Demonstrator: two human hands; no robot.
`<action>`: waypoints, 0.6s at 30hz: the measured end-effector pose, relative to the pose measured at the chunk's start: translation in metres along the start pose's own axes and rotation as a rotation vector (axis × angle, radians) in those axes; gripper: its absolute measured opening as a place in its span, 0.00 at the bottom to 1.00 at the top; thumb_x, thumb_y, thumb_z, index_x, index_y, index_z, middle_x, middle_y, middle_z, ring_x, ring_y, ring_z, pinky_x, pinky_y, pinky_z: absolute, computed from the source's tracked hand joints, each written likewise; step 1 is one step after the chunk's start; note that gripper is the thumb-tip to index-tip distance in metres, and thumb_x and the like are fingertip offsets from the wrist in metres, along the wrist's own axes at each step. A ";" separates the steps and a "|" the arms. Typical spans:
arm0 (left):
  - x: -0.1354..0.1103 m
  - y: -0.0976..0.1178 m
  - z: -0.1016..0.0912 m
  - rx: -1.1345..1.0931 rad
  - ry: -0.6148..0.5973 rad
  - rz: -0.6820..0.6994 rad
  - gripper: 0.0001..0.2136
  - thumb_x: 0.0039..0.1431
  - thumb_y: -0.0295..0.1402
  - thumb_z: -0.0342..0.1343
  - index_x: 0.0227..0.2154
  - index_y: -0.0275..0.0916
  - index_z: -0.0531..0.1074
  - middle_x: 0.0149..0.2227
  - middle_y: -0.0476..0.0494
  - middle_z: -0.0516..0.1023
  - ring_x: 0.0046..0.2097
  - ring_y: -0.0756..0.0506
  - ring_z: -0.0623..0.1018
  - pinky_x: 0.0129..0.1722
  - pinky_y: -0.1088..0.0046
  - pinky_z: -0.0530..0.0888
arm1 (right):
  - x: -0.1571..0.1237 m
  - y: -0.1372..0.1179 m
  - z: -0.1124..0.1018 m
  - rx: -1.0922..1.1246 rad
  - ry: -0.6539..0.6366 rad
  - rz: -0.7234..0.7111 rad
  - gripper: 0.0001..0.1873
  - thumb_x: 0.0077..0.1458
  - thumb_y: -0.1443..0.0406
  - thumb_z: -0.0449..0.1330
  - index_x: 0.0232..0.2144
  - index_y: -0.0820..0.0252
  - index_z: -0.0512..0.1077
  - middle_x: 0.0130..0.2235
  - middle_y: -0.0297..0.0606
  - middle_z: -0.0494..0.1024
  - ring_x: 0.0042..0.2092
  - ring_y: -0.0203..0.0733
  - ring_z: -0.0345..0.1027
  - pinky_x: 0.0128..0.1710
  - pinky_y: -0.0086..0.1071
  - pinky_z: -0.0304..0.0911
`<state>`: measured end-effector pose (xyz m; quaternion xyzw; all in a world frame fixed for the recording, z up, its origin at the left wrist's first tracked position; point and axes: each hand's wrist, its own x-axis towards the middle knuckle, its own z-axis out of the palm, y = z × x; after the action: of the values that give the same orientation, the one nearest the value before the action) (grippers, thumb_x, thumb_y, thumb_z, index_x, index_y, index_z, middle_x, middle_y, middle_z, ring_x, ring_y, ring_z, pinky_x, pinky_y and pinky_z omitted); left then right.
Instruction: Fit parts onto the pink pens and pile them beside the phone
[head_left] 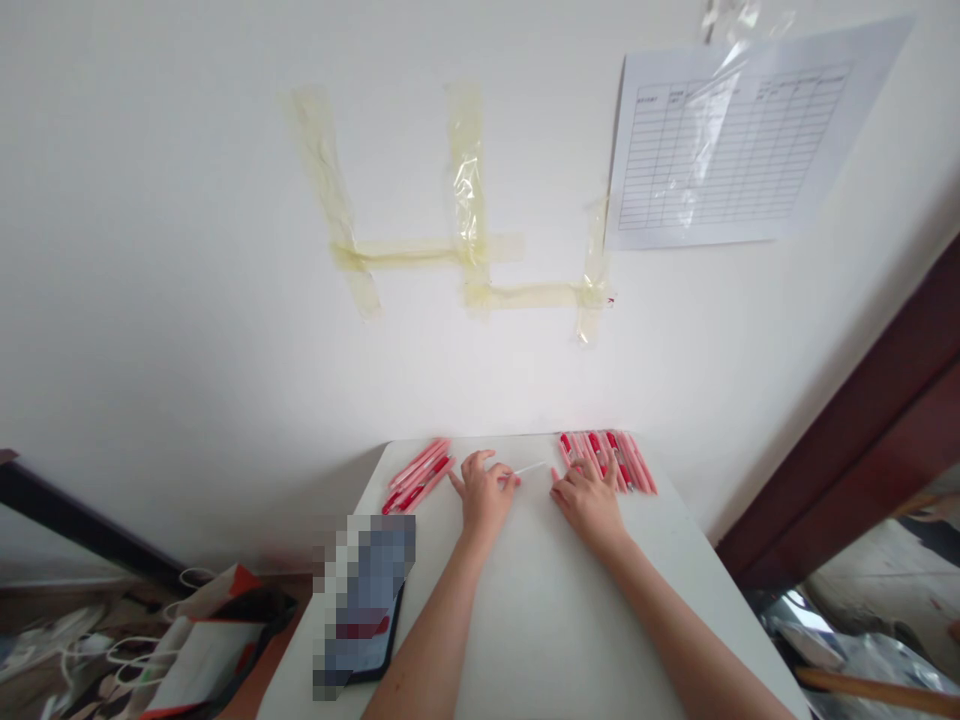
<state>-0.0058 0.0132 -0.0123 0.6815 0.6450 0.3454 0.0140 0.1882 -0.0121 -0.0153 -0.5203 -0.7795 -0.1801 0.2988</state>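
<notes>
My left hand (pixel 485 497) is pinched on a thin white stick (pixel 532 467) that looks like a pen refill, with a pink-red piece (pixel 516 482) at the fingertips. The stick points right, across the gap between my hands. My right hand (pixel 589 500) has its fingers curled round a small pink-red pen part (pixel 554 474), mostly hidden by the fingers. Just beyond my right hand lies a row of pink and red pens (pixel 637 465), side by side. Left of my left hand is a smaller pile of pink and red pens (pixel 418 475).
A dark phone (pixel 367 610), partly pixelated, rests on the white table (pixel 555 620) at its left side. The table's far edge meets a white wall (pixel 225 250) with yellowed tape and a printed sheet (pixel 735 150). Bags and cables (pixel 180 640) lie at lower left.
</notes>
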 end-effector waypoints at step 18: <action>0.000 0.000 0.000 0.010 -0.014 -0.008 0.03 0.55 0.34 0.61 0.30 0.46 0.80 0.54 0.43 0.71 0.60 0.36 0.64 0.62 0.37 0.47 | -0.003 0.005 0.009 0.064 0.029 0.034 0.08 0.59 0.65 0.58 0.30 0.49 0.76 0.35 0.36 0.77 0.50 0.50 0.64 0.63 0.66 0.34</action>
<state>-0.0057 0.0135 -0.0126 0.6813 0.6494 0.3374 0.0164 0.1913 -0.0067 -0.0246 -0.5210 -0.7716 -0.1576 0.3292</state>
